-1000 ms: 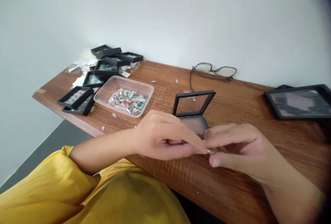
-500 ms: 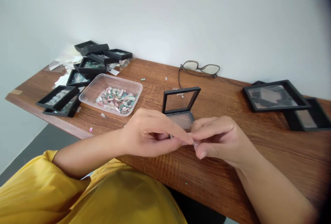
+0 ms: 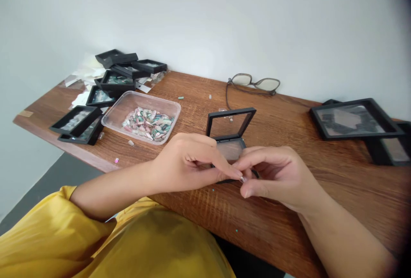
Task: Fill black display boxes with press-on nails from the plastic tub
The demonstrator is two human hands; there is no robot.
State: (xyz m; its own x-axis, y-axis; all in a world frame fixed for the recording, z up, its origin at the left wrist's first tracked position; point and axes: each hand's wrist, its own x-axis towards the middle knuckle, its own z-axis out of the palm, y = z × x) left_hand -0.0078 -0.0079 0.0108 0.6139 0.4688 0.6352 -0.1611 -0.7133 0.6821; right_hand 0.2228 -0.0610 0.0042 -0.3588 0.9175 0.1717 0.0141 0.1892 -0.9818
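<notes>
1. Left hand (image 3: 181, 164) and right hand (image 3: 285, 179) meet at a shiny bit (image 3: 243, 179); I can't tell which pinches it.
2. Too small to tell which way it points.
3. Open black case (image 3: 229, 149) just beyond; brown table (image 3: 324, 175) spreads right, its edge near.

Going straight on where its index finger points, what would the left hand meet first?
Past the small shiny piece it seems to touch, probably the right hand, directly ahead; exact depth is unclear.
</notes>
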